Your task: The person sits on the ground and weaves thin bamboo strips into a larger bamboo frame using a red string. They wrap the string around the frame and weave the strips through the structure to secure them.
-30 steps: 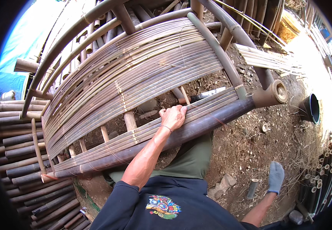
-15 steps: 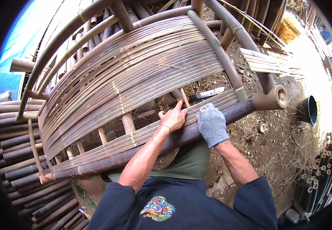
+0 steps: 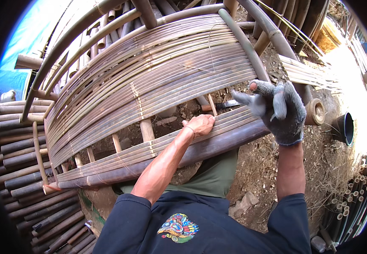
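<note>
A bamboo bench [image 3: 149, 80] with a slatted seat fills the middle, with a gap between the main slats and the front slats [image 3: 120, 163]. On those front slats rests my bare left hand [image 3: 200, 125], its fingers curled down; whatever they grip is hidden. My right hand [image 3: 278, 108], in a grey knit glove, is raised above the bench's right front end, open with fingers apart and one fingertip bare. Slightly blurred, it seems to hold nothing. A knife [image 3: 221, 105] lies in the gap just beyond my left hand, its blade tip hidden behind the glove.
Stacked bamboo poles [image 3: 26, 169] lie at the left. Pale split strips [image 3: 304, 72] rest near the bench's right arm. A black bucket [image 3: 343, 128] stands farther right, above a bundle of thin poles [image 3: 355, 190]. A blue tarp [image 3: 20, 51] hangs at the far left.
My right hand has lifted off the front slats, moved right and up, and opened. My left hand's pointing finger has curled in. The bench appears shifted slightly right in the view.
</note>
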{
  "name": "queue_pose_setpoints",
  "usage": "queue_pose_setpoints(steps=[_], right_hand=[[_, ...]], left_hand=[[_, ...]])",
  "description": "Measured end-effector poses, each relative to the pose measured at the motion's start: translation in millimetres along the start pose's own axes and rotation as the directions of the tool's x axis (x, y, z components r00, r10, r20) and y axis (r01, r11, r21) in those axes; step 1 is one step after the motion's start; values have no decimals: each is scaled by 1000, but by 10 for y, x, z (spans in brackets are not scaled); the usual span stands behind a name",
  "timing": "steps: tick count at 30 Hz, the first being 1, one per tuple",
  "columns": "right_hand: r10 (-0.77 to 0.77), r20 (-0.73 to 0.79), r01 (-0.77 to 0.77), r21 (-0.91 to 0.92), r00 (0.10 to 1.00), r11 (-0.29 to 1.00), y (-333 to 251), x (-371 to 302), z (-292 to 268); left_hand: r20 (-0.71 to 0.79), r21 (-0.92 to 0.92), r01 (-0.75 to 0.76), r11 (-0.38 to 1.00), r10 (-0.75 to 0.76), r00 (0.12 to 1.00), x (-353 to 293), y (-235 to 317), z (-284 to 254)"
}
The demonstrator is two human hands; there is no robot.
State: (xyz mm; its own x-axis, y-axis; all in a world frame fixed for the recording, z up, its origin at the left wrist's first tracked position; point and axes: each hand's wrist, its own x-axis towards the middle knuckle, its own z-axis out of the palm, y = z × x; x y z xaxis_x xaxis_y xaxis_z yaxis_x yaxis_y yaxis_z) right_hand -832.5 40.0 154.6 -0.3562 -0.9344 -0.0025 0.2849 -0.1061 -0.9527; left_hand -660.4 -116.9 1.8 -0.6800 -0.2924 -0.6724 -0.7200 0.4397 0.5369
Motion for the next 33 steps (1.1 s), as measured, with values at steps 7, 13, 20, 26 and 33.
queue_pose_setpoints(steps=[7,13,20,26,33], right_hand=[[579,286,423,-899,763,-114,859,-702,-41],[-121,343,362,-902,932,237,1250,-947,770],[168,196,119,-917,966,381,1128,-1349,-177],[-573,48,125,-988,818,95,962,-413,-394],[-99,30,13,-985,995,-170,1379,158,-768]], left_hand=[[-4,-36,23,999,-24,1000,-50,-12,-11],[-13,-53,23,998,-23,1000,-58,22,4],[-247,39,16,999,-6,969,-156,104,99],[-640,276,15,961,172,748,-132,89,485],[-671,331,93,939,165,723,-55,110,486]])
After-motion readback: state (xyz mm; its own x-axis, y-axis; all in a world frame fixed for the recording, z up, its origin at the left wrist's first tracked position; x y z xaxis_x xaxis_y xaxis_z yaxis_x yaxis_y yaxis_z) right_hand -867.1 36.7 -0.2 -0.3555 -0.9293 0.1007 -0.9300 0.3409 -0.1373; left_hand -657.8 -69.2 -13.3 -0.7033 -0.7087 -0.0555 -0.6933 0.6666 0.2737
